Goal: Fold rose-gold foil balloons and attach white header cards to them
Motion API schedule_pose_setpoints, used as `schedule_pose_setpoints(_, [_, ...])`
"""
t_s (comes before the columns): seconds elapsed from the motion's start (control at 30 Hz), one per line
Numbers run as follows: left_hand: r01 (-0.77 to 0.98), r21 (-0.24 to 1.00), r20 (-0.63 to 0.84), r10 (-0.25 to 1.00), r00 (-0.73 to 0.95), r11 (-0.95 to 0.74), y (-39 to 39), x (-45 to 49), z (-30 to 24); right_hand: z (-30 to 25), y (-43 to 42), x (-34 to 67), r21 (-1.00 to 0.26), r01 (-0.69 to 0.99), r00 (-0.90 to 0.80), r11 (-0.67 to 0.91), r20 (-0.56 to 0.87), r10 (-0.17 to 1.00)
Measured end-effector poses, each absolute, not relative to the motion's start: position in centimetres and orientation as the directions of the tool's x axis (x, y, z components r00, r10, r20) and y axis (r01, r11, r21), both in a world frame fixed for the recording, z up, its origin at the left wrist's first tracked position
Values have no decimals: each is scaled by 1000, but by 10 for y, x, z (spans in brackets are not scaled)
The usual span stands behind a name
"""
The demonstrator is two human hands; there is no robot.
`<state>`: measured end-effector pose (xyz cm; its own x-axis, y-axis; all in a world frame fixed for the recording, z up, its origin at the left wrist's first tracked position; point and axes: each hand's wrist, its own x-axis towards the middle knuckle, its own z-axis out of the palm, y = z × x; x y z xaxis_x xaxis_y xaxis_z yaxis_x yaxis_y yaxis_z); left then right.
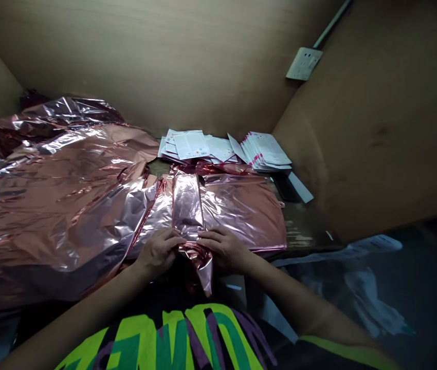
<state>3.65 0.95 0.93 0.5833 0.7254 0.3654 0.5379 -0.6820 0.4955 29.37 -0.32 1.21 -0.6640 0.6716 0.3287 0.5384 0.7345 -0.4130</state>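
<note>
A folded strip of shiny pink metallic foil (188, 203) runs toward me over the table edge, and its loose end hangs down in front of my shirt. At the edge, my left hand (162, 251) pinches the strip's left side with curled fingers. Opposite it, my right hand (224, 248) grips the right side, fingertips on top and thumb hidden. Under the strip lies a flat stack of the same foil (245, 210), with a small tab at its right side. To the left spreads a large crumpled pile of pink foil (68, 205).
Behind the foil lie loose white printed packets (191, 145) and a neater stack of them (268, 150). A dark flat object (286, 186) and a white strip (301, 187) are at the right. Wooden panels enclose the table; one carries a socket (304, 63). Clear plastic (372, 298) lies lower right.
</note>
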Motion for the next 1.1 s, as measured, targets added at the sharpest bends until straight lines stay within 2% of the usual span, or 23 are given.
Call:
schedule_pose_setpoints(0.07, [531,555,339,757,559,-640,8,36,12,11,0,290,-496,532,-607,686,343,717])
schedule_pose_setpoints(0.13, [609,568,256,822,508,-554,7,38,15,14,3,286,-592,566,-523,574,281,805])
schedule_pose_setpoints(0.23, [781,524,132,939,318,-338,10,46,18,28,8,276,-652,705,-340,280,35,940])
schedule_pose_setpoints(0.3, [847,486,110,977,184,-215,14,52,17,37,10,265,-557,826,-192,86,-133,972])
schedule_pose_setpoints(0.33, [866,467,114,984,139,-176,15,55,17,41,9,260,-474,880,-113,26,-155,982])
schedule_pose_setpoints(0.37, [883,447,119,988,98,-141,17,58,17,43,7,254,-390,921,-46,-3,-115,992])
schedule_pose_setpoints(0.43, [909,404,125,991,51,-97,19,62,17,43,1,244,-289,955,-39,70,112,993])
schedule_pose_setpoints(0.5, [925,364,120,990,72,-111,20,64,20,36,-5,239,-243,915,-233,322,333,914])
schedule_pose_setpoints(0.53, [931,343,111,990,89,-122,20,65,23,31,-7,238,-225,863,-349,452,381,856])
schedule_pose_setpoints(0.6, [940,314,68,991,116,-131,21,66,29,19,-10,241,-202,755,-540,624,349,766])
schedule_pose_setpoints(0.7, [944,316,-21,994,110,-98,17,61,40,1,-11,251,-196,698,-652,688,222,725])
schedule_pose_setpoints(0.77, [941,322,-97,986,139,-101,10,48,47,-8,-13,257,-178,674,-673,717,252,696])
schedule_pose_setpoints(0.87, [894,374,-210,916,342,-248,-6,12,52,-17,-16,258,-134,627,-681,767,384,624])
schedule_pose_setpoints(0.9, [860,393,-190,886,423,-326,-12,-3,52,-17,-15,257,-122,604,-691,787,412,594])
schedule_pose_setpoints(0.97, [782,376,-43,833,552,-498,-19,-27,45,-14,-13,255,-108,546,-729,831,427,535])
schedule_pose_setpoints(1.03, [690,273,125,736,665,-670,-19,-40,33,-8,-9,253,-107,486,-776,867,402,485])
schedule_pose_setpoints(1.1, [564,188,228,595,771,-804,-12,-40,17,-2,-5,251,-115,448,-805,886,379,456])
